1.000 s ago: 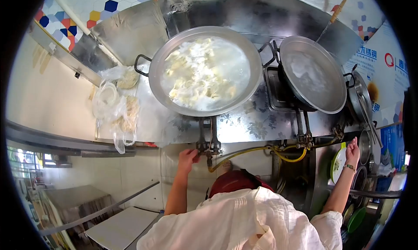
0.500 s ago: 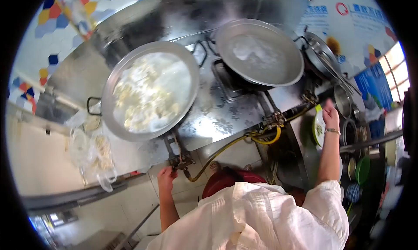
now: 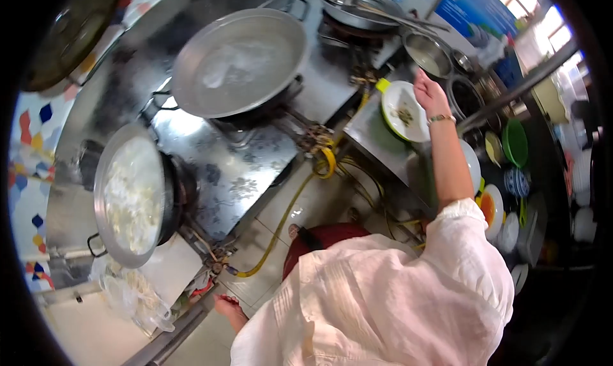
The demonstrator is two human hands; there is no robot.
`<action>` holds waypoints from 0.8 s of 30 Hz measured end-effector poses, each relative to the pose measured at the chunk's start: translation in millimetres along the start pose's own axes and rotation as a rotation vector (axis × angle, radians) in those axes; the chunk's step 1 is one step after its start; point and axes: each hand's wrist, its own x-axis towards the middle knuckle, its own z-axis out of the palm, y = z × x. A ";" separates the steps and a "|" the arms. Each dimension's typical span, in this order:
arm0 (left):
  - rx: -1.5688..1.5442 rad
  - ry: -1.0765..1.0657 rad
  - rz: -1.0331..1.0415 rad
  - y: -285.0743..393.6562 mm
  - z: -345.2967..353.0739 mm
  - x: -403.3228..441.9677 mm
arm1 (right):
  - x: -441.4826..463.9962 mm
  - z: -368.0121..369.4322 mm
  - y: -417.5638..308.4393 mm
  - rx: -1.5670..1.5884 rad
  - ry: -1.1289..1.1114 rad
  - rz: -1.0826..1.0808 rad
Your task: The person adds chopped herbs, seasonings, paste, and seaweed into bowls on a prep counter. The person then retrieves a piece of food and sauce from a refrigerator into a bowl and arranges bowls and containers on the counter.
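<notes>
The steel stovetop (image 3: 246, 186) carries a water-filled pan (image 3: 284, 44) at eleven o'clock and a food-filled pan (image 3: 132, 259) at nine.

Looking forward and steeply down from head height, slantwise, over the close shirt (image 3: 370, 296) to the farther stove (image 3: 223, 152).

Right arm (image 3: 452, 168) outstretched, right hand (image 3: 431, 98) forward; left hand (image 3: 230, 307) low, apart.
</notes>
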 end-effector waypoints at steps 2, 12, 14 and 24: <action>0.145 0.055 0.057 -16.0 18.0 -34.2 | -1.1 -10.8 -13.9 0.037 0.059 0.027; 0.805 -0.853 0.229 -129.0 221.2 -216.9 | 5.0 -103.5 -60.6 -0.431 -0.134 0.085; 0.905 -0.948 0.288 -143.1 246.3 -246.0 | 2.2 -110.8 -63.8 -0.522 -0.174 0.092; 1.098 -1.016 0.323 -175.2 258.9 -291.3 | -10.4 -100.4 -73.0 -0.995 -0.152 0.133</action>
